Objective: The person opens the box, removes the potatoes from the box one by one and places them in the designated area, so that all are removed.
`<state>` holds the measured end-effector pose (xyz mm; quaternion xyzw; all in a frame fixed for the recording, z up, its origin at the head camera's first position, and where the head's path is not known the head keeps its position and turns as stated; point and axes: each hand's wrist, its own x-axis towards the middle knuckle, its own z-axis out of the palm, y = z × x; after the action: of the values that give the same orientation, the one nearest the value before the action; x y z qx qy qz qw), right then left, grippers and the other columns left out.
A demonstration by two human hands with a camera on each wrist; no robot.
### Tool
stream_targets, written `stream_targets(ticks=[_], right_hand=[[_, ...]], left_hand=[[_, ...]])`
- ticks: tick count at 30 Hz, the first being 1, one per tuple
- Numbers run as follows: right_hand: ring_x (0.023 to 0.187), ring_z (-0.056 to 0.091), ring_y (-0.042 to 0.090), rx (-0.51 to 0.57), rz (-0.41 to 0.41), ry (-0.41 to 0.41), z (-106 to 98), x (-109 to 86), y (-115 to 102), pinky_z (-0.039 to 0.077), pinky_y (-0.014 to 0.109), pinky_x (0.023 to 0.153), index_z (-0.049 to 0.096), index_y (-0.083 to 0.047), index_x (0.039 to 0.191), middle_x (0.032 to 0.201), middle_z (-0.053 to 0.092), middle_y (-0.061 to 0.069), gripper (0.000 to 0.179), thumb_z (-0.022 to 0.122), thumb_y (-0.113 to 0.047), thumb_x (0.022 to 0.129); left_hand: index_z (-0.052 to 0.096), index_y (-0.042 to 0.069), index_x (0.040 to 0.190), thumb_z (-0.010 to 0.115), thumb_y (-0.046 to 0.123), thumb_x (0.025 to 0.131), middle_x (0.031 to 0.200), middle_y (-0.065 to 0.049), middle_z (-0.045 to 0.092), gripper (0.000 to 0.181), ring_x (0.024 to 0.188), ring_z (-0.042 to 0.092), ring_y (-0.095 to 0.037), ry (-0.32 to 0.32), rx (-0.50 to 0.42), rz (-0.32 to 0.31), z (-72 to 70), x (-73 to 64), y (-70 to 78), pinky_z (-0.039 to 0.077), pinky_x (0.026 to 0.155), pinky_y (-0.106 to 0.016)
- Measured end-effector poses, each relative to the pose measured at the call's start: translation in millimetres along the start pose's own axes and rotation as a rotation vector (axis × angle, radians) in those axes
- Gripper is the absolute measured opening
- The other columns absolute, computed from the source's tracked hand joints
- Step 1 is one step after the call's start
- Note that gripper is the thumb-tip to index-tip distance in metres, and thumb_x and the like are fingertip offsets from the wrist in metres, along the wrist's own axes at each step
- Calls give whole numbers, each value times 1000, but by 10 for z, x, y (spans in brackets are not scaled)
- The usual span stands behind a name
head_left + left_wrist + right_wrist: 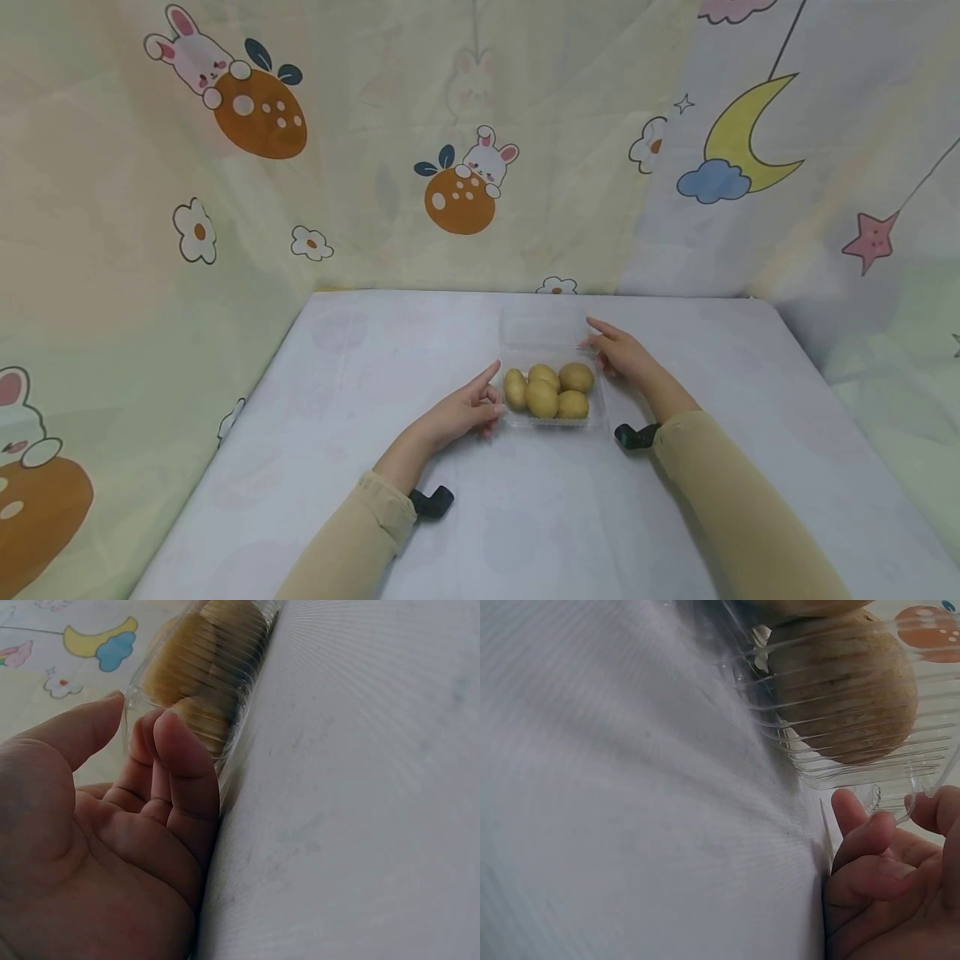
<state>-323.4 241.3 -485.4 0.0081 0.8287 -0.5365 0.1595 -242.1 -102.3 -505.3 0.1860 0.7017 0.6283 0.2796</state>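
A clear plastic clamshell box stands on the table with its lid folded back, away from the person. Several yellow-brown potatoes lie inside it. At the box's left side, my left hand has its thumb tip at the rim and its other fingers bent against the side wall, the index finger pointing forward. My right hand is at the far right corner, where the lid joins. In the right wrist view, the right thumb and fingertips pinch a clear plastic edge below a large potato.
A white cloth covers the table. Behind and beside it hangs a printed curtain with rabbits, flowers and a moon. A black wrist-worn device sits at the left cuff, and another black device at the right.
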Motion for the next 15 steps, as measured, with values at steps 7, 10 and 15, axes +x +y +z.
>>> stream_targets(ticks=[7, 10, 15], right_hand=[[51, 42, 11, 3, 14, -3, 23, -4, -16, 39, 25, 50, 26, -27, 157, 67, 54, -1, 59, 47, -33, 103], [52, 42, 11, 0, 35, -1, 21, 3, -18, 39, 25, 50, 26, -28, 157, 65, 51, -2, 59, 47, -32, 102], [52, 42, 13, -8, 74, 4, 12, 23, -10, 40, 27, 51, 26, -32, 157, 64, 50, -2, 60, 48, -33, 101]], left_hand=[[9, 33, 160, 68, 31, 94, 104, -3, 52, 88, 73, 57, -17, 4, 18, -2, -9, -3, -4, 55, 70, -33], [9, 33, 159, 68, 31, 94, 103, -3, 53, 89, 73, 57, -17, 6, 17, -6, -9, -4, -9, 54, 69, -32], [9, 34, 159, 69, 33, 93, 103, -2, 53, 90, 71, 58, -18, 5, 19, -7, -8, -2, -15, 53, 67, -31]])
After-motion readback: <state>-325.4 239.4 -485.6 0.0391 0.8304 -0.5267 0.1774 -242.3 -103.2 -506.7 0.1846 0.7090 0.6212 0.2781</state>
